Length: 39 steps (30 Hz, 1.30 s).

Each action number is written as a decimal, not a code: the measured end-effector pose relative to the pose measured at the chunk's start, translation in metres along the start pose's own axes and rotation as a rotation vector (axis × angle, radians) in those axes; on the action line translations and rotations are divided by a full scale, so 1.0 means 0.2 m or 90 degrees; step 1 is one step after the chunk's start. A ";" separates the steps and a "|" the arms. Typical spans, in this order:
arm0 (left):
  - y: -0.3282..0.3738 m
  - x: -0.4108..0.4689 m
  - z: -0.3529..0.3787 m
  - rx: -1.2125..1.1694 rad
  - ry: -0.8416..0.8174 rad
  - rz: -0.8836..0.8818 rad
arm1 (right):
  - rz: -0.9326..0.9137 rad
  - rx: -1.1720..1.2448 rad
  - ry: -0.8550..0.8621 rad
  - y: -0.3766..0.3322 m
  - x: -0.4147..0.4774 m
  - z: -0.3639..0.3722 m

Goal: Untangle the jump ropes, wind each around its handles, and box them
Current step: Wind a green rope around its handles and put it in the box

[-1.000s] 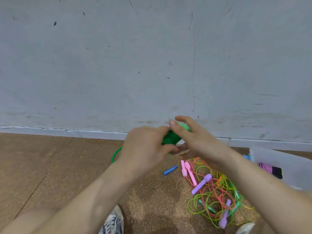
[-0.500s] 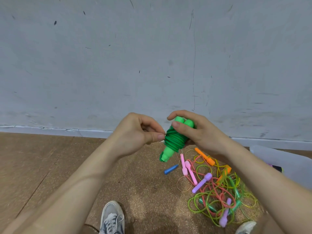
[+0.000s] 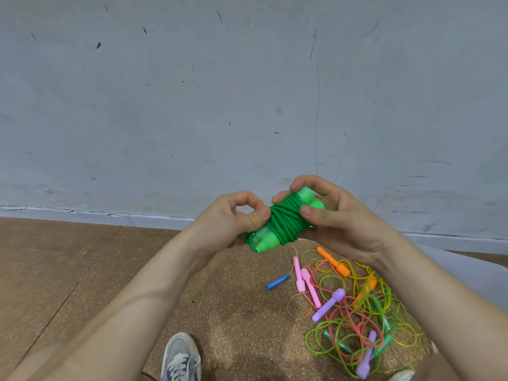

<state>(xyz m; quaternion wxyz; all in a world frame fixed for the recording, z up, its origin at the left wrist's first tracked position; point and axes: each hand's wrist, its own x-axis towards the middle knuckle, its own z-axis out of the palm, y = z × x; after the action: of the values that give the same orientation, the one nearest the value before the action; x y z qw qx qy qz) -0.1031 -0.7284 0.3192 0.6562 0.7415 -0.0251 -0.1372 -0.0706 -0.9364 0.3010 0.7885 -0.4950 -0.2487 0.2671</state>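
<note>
Both the left hand [image 3: 228, 222] and right hand [image 3: 339, 220] grip the wound green jump rope [image 3: 286, 222] between them.

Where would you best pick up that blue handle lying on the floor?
Pinch the blue handle across its thick middle, coming from above: it lies flat on the floor, clear of the tangle, with bare floor on both long sides.

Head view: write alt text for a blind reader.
A green rope, wound round its two handles, is held before a grey wall: left grip pinches the cord, right grip holds the top end. Below, a tangle of coloured ropes lies on the brown floor.
</note>
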 end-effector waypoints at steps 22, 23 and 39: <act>0.03 -0.05 -0.12 0.484 0.049 0.249 | 0.197 -0.796 -0.027 0.03 0.02 0.01; 0.02 -0.06 -0.11 0.538 0.038 0.265 | 0.200 -0.810 -0.029 0.03 0.01 0.01; 0.00 -0.06 -0.03 0.740 -0.042 0.119 | 0.221 -0.783 -0.023 0.03 0.02 -0.02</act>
<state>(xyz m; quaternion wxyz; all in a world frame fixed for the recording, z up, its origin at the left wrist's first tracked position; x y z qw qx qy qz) -0.1124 -0.7207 0.3222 0.1506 0.9695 -0.1821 -0.0656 -0.0657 -0.9336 0.2943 0.3011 -0.8858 -0.2857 0.2076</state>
